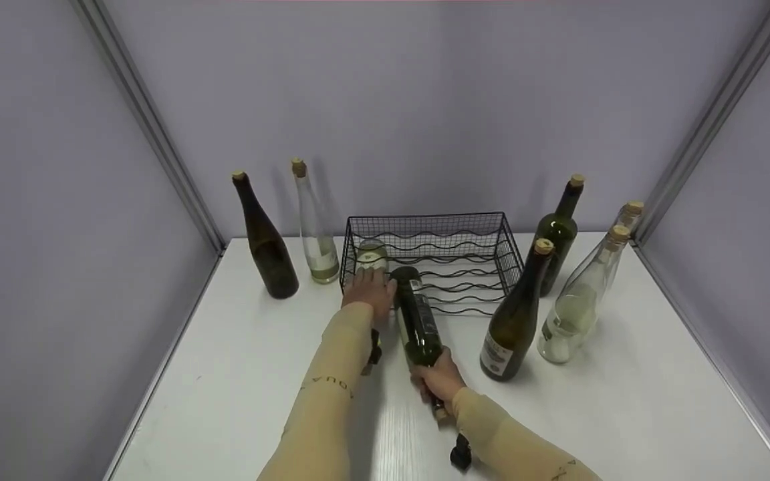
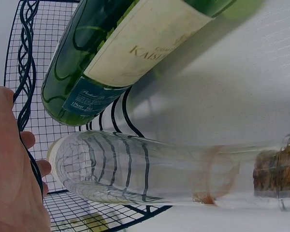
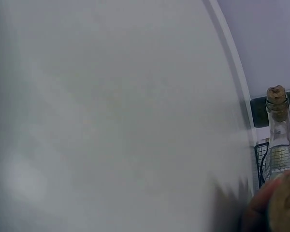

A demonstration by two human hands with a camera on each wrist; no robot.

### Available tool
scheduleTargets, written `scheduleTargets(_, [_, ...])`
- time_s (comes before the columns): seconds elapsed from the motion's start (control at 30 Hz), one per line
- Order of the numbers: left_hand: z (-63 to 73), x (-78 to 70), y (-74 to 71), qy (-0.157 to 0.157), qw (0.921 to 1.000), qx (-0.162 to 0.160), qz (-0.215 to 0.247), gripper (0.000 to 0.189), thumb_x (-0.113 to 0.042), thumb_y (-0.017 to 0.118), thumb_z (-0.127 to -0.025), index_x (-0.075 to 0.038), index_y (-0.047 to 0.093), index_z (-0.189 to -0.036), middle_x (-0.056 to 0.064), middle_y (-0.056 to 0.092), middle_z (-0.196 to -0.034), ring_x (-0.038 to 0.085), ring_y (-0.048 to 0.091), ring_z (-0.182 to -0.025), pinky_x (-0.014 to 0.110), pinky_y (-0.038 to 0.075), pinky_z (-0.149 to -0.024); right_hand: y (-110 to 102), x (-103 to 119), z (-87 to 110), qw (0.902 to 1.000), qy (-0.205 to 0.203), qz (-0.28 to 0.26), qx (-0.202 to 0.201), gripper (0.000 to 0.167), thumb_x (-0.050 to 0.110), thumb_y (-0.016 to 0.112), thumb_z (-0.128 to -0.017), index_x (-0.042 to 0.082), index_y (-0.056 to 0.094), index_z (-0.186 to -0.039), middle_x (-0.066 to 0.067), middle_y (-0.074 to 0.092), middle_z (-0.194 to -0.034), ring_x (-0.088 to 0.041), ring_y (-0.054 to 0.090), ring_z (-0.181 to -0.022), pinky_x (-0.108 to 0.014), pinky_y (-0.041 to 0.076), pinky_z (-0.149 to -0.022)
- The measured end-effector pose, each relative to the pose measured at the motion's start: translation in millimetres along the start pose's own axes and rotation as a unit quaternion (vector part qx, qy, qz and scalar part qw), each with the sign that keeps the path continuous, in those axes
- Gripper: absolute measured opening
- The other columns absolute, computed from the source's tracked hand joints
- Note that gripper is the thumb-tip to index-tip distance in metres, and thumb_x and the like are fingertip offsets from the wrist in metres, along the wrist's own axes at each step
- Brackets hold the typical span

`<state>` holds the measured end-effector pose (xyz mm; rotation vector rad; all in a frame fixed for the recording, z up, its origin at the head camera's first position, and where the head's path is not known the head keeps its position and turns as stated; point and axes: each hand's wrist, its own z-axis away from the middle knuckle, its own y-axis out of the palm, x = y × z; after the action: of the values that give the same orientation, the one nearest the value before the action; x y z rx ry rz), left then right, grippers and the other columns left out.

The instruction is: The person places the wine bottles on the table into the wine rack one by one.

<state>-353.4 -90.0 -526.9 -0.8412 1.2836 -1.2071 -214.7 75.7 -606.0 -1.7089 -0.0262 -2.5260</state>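
A black wire wine rack (image 1: 470,218) stands at the back of the white table. My left hand (image 1: 368,292) is at its front left, and in the left wrist view its fingers curl round the wavy wires. Below that hand a clear corked bottle (image 2: 174,169) lies in the rack. My right hand (image 1: 442,377) grips the neck of a dark green wine bottle (image 1: 417,321), whose base points into the rack beside the clear one. The green bottle's cream label (image 2: 145,43) shows in the left wrist view. Its cork (image 3: 285,205) looms large in the right wrist view.
Left of the rack stand a brown bottle (image 1: 271,260) and a clear bottle (image 1: 318,247). On the right are a green bottle (image 1: 557,230), a brown labelled bottle (image 1: 513,321) and two clear ones (image 1: 575,314) close together. Grey walls (image 1: 392,100) enclose the table.
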Motion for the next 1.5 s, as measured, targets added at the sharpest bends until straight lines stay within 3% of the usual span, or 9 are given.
scheduleTargets(0.8, [2.7,0.5,0.6,0.0,0.9998,-0.015,0.01,0.063,-0.05,0.017,-0.103,-0.013,0.019,-0.154,0.01,0.017,-0.159,0.029,0.008,-0.146,0.047,0.004,-0.116,13,30,-42.0,0.9975,0.046,-0.052,0.003,0.067,0.017,0.068,-0.085,0.007,0.022,-0.132,-0.005,0.054,-0.071,-0.013,0.049,-0.052,-0.03,0.046,-0.046])
scheduleTargets(1.1, [2.9,0.7,3.5,0.009,0.9992,-0.03,0.024,0.061,-0.048,0.02,-0.104,-0.012,0.022,-0.153,0.012,0.021,-0.157,0.032,0.012,-0.145,0.049,0.006,-0.116,15,46,-58.4,0.9951,0.064,-0.074,0.012,0.037,0.012,0.065,-0.084,0.002,0.042,-0.11,-0.004,0.053,-0.065,-0.016,0.047,-0.052,-0.031,0.043,-0.045])
scheduleTargets(1.5, [-0.8,1.1,4.3,0.012,0.9996,-0.025,0.0,0.06,-0.048,0.016,-0.104,-0.013,0.021,-0.153,0.01,0.021,-0.157,0.03,0.012,-0.145,0.048,0.006,-0.116,15,54,-76.8,0.9918,0.086,-0.093,0.01,0.031,0.013,0.066,-0.083,0.001,0.048,-0.106,-0.004,0.052,-0.066,-0.016,0.047,-0.051,-0.031,0.042,-0.044])
